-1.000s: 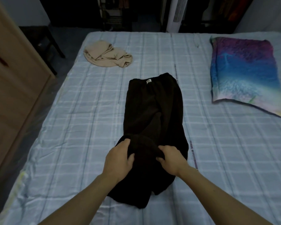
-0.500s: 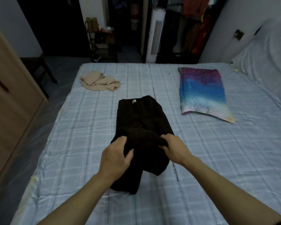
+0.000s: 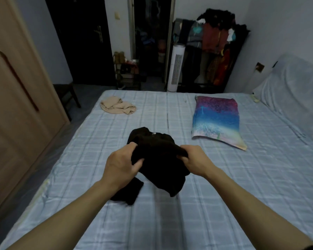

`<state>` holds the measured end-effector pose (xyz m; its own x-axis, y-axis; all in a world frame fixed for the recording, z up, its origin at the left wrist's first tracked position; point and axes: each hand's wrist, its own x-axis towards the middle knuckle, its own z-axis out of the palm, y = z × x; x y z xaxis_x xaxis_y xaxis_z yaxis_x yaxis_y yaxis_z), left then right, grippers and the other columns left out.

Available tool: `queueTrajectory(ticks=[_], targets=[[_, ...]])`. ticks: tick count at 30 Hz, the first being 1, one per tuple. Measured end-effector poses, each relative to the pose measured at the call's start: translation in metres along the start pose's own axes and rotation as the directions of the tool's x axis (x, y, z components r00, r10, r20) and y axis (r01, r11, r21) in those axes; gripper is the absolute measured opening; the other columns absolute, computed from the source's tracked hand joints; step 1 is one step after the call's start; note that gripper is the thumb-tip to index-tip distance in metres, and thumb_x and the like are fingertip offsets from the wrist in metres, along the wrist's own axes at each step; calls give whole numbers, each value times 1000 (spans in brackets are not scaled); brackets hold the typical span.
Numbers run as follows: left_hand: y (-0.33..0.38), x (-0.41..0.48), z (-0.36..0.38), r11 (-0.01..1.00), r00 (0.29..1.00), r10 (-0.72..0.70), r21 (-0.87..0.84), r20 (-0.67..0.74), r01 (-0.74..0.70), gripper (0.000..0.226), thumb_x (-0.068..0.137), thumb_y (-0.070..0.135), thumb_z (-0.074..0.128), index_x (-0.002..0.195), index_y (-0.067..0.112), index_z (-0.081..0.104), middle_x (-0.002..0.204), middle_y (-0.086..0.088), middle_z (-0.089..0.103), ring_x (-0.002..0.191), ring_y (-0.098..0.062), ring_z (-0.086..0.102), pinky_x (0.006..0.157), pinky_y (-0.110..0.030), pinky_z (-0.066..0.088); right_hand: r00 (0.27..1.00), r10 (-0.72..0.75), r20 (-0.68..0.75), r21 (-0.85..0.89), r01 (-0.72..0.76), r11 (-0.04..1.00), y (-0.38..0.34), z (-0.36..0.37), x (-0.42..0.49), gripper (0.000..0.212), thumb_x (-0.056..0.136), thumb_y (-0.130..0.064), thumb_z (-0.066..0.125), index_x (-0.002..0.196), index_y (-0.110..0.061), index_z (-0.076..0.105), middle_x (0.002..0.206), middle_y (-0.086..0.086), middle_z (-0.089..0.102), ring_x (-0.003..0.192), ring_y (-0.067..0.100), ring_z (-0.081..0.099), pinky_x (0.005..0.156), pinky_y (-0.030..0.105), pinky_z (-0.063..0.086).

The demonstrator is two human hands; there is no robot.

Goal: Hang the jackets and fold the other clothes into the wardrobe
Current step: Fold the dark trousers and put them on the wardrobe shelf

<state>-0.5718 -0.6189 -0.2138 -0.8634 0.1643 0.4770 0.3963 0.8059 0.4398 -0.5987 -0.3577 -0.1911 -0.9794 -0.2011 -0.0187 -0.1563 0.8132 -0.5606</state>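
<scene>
Two hands gather black trousers (image 3: 159,159) over the bed (image 3: 224,195).

The left hand (image 3: 121,165) and right hand (image 3: 193,159) each curl their fingers tightly into a bunched fold of the trousers. The fold is raised, while the lower ends trail on the pale checked sheet near the bed's middle. A crumpled beige garment (image 3: 117,107) lies far left and a multicoloured pillow (image 3: 216,120) to the right, both well apart. A wooden wardrobe (image 3: 16,105) stands left of the bed.

The bed (image 3: 242,195) is covered in pale blue checks. A crumpled beige garment (image 3: 117,107) lies near its far left corner and a rainbow-coloured pillow (image 3: 216,120) towards the far right. Nearer, between them, a black garment (image 3: 159,159) has its lower end on the bed.
</scene>
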Motion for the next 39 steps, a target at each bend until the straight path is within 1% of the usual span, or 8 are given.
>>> queueTrajectory(ticks=[5, 10, 16, 22, 26, 28, 33, 39], targets=[[73, -33, 38, 999, 998, -24, -39, 54, 26, 30, 79, 29, 76, 101, 27, 56, 79, 20, 56, 64, 1, 49, 57, -6, 34, 990, 100, 98, -9, -100, 995, 65, -21, -76, 21, 91, -13, 58, 71, -19, 56, 69, -1, 60, 65, 16, 58, 53, 21, 38], [130, -74, 65, 996, 986, -10, -85, 167, 24, 25, 82, 32, 73, 100, 29, 55, 84, 16, 61, 73, -4, 60, 64, -23, 53, 965, 221, 138, -32, -219, 975, 108, -28, -148, 15, 91, -14, 57, 82, -5, 64, 77, 8, 66, 67, 20, 61, 54, 24, 42], [147, -99, 45, 995, 987, 14, -95, 163, 2, 22, 83, 28, 72, 96, 30, 54, 80, 16, 59, 71, -4, 58, 63, -22, 49, 954, 261, 145, -43, -258, 965, 92, -25, -190, 21, 93, -18, 58, 73, -18, 56, 76, 5, 62, 67, 19, 59, 55, 24, 41], [108, -164, -25, 995, 991, -93, -28, 99, 96, 22, 82, 23, 72, 97, 24, 56, 79, 13, 59, 70, -10, 57, 59, -23, 43, 963, 151, 225, -56, -142, 988, 16, 24, -207, 9, 94, -23, 61, 93, -15, 66, 91, 6, 67, 80, 21, 64, 68, 29, 51], [72, -208, -84, 979, 978, -205, 12, 29, 205, 28, 81, 18, 72, 85, 28, 46, 70, 10, 52, 62, -15, 53, 56, -28, 38, 986, 5, 165, -6, -4, 1000, -45, 63, -211, 19, 90, -24, 65, 74, -30, 57, 71, -8, 58, 66, 10, 57, 56, 20, 37], [58, -223, -110, 973, 973, -230, 29, -14, 230, 31, 81, 16, 72, 81, 29, 44, 68, 11, 51, 61, -13, 53, 54, -27, 36, 989, -56, 138, 25, 53, 998, -72, 78, -212, 27, 89, -24, 67, 68, -34, 53, 69, -10, 58, 65, 7, 56, 59, 23, 40], [30, -246, -146, 949, 952, -298, 81, -77, 304, 22, 80, 12, 71, 80, 22, 52, 68, 9, 53, 59, -10, 50, 52, -24, 32, 971, -166, 172, 58, 158, 986, -109, 112, -210, 4, 89, -20, 66, 85, -18, 67, 87, 1, 68, 83, 17, 64, 80, 39, 55], [-17, -262, -139, 862, 885, -465, 213, -29, 460, 13, 81, 9, 68, 89, 15, 58, 74, 0, 59, 65, -20, 55, 55, -32, 40, 965, -206, 161, 52, 200, 978, -104, 130, -191, 15, 94, -20, 60, 93, -14, 74, 90, -4, 71, 83, 9, 64, 77, 26, 52]])
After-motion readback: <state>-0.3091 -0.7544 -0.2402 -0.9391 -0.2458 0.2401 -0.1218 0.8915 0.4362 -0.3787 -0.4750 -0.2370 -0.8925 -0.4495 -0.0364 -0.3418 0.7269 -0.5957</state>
